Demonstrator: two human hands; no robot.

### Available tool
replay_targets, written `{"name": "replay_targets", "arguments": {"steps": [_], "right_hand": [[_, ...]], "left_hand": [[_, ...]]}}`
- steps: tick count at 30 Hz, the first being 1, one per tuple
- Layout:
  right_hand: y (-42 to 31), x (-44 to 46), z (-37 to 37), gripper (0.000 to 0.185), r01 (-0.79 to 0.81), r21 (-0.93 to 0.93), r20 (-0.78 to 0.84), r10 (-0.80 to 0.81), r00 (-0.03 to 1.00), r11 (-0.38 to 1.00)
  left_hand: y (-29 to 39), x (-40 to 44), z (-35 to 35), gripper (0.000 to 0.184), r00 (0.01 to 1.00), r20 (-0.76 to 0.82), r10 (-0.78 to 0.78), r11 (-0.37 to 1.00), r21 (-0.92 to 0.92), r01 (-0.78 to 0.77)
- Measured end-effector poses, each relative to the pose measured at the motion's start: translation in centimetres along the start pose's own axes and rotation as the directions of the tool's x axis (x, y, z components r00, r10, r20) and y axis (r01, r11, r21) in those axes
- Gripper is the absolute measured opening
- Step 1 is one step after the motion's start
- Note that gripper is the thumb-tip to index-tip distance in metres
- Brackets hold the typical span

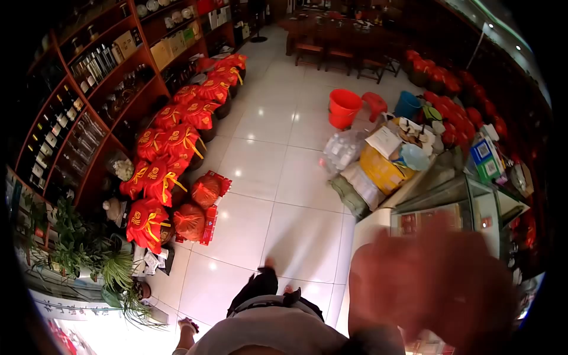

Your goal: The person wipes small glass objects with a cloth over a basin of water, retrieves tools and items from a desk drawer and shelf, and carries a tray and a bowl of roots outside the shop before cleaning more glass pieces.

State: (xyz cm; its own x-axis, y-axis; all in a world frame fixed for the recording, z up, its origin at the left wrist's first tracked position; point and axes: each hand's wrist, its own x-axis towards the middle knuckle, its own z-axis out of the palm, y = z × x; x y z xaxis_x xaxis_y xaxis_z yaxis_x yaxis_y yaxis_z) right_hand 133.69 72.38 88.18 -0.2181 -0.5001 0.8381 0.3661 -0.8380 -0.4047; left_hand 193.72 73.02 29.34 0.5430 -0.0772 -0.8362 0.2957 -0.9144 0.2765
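Note:
My right hand [429,284] is large and close to the camera at the lower right, smeared by motion, in front of a glass display case [467,204]. Its fingers are too blurred to show what they hold, if anything. Low at the left of my body, my left hand [188,324] hangs over the pale floor. It is small and dim, and how its fingers are set cannot be made out. Between the two, my light top [266,334] and dark trousers [254,291] show.
Jars under red cloth [157,180] line the shelves [94,94] at the left, above potted plants [71,242]. A red bucket [344,107], a blue bucket [407,105] and a yellow bag [381,171] stand at the right. Behind is a dark table [337,29] with stools.

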Motion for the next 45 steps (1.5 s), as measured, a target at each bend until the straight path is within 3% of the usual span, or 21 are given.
{"name": "replay_targets", "arguments": {"steps": [3, 6, 7, 9, 11, 13, 18, 22, 24, 27, 28, 29, 31, 33, 34, 35, 36, 38, 40, 41, 45], "right_hand": [[1.8, 4.6, -2.0, 0.011, 0.094, -0.088, -0.449, -0.124, 0.885, 0.992], [3.5, 6.6, -4.2, 0.011, 0.129, -0.168, -0.64, -0.208, 0.739, 0.977], [3.9, 7.2, -6.8, 0.013, 0.223, -0.168, -0.401, -0.273, 0.875, 0.96], [3.7, 8.1, -13.3, 0.023, 0.356, -0.107, 0.135, -0.341, 0.93, 0.928], [4.1, 10.0, -19.1, 0.035, 0.426, 0.016, 0.609, -0.347, 0.713, 0.904], [5.8, 11.2, -23.2, 0.041, 0.441, 0.066, 0.771, -0.326, 0.547, 0.895], [12.5, 15.5, -32.0, 0.015, -0.071, -0.043, 0.533, 0.083, 0.842, 0.997], [16.8, 18.7, -40.4, 0.014, 0.041, -0.218, 0.443, 0.061, 0.894, 0.975], [18.7, 21.5, -45.2, 0.014, 0.064, -0.203, 0.568, 0.064, 0.821, 0.977], [21.4, 25.7, -53.0, 0.021, 0.165, -0.276, 0.744, 0.102, 0.66, 0.947], [23.1, 26.8, -55.3, 0.031, -0.021, -0.255, 0.876, 0.24, 0.418, 0.967], [25.1, 27.5, -57.5, 0.046, -0.086, -0.248, 0.898, 0.262, 0.352, 0.965], [31.9, 29.0, -63.4, 0.027, -0.335, -0.046, 0.72, 0.263, 0.642, 0.941], [37.5, 31.9, -68.3, 0.027, -0.758, -0.075, 0.588, 0.643, 0.491, 0.648], [42.4, 30.8, -71.4, 0.032, -0.715, -0.185, 0.459, 0.703, 0.544, 0.674], [46.3, 30.7, -73.1, 0.025, -0.87, -0.03, 0.281, 0.84, 0.465, 0.492], [50.6, 29.8, -75.2, 0.022, -0.897, -0.1, 0.145, 0.898, 0.416, 0.432], [57.2, 26.3, -80.1, 0.031, -0.723, -0.643, -0.094, 0.911, 0.402, 0.253], [61.0, 23.2, -84.5, 0.034, -0.497, -0.868, -0.126, 0.962, 0.243, 0.011], [61.0, 23.0, -86.2, 0.026, -0.617, -0.782, -0.146, 0.938, 0.313, 0.084], [65.5, 19.5, -93.7, 0.025, -0.804, -0.594, -0.411, 0.859, 0.305, 0.001]], "left_hand": [[3.1, 0.3, 6.1, 0.027, 0.987, 0.002, -0.162, 0.947, -0.28, 0.156], [7.1, 0.1, 16.9, 0.023, 0.996, 0.08, -0.028, 0.989, -0.139, 0.039], [9.6, -0.6, 21.8, 0.024, 0.988, 0.148, 0.05, 0.995, -0.096, -0.036], [14.3, -2.4, 32.8, 0.027, 0.914, 0.338, 0.227, 0.974, -0.061, -0.219], [20.8, -7.2, 43.9, 0.021, 0.851, 0.432, 0.297, 0.94, 0.024, -0.34], [26.6, -15.2, 54.2, 0.016, 0.749, 0.569, 0.339, 0.889, 0.066, -0.452], [33.2, -37.4, 74.7, 0.009, 0.384, 0.859, 0.337, 0.677, 0.062, -0.733], [34.8, -46.6, 84.4, 0.022, 0.098, 0.966, 0.24, 0.3, 0.022, -0.954], [36.2, -45.0, 88.8, 0.023, 0.089, 0.968, 0.235, 0.107, 0.065, -0.992], [40.1, -38.6, 92.6, 0.024, 0.409, 0.894, 0.184, 0.198, 0.374, -0.906], [41.8, -37.4, 92.3, 0.022, 0.527, 0.829, 0.189, 0.228, 0.485, -0.844], [43.5, -38.3, 90.5, 0.022, 0.569, 0.79, 0.229, 0.345, 0.48, -0.806], [47.0, -37.0, 88.7, 0.028, 0.723, 0.657, 0.213, 0.678, 0.433, -0.594], [50.5, -30.4, 86.5, 0.027, 0.687, 0.726, -0.039, 0.965, 0.205, -0.162], [51.0, -37.6, 85.7, 0.035, 0.86, 0.507, 0.066, 0.97, 0.171, -0.175], [52.0, -38.4, 86.4, 0.035, 0.898, 0.43, 0.089, 0.973, 0.155, -0.171], [53.4, -37.1, 87.3, 0.035, 0.914, 0.393, 0.098, 0.974, 0.151, -0.169], [56.2, -35.8, 90.9, 0.036, 0.934, 0.342, 0.109, 0.962, 0.2, -0.185], [59.2, -35.2, 95.7, 0.037, 0.938, 0.326, 0.114, 0.937, 0.279, -0.211], [60.9, -35.2, 98.4, 0.038, 0.939, 0.324, 0.117, 0.919, 0.324, -0.226], [69.7, -38.0, 110.1, 0.04, 0.9, 0.397, 0.182, 0.802, 0.469, -0.369]]}}
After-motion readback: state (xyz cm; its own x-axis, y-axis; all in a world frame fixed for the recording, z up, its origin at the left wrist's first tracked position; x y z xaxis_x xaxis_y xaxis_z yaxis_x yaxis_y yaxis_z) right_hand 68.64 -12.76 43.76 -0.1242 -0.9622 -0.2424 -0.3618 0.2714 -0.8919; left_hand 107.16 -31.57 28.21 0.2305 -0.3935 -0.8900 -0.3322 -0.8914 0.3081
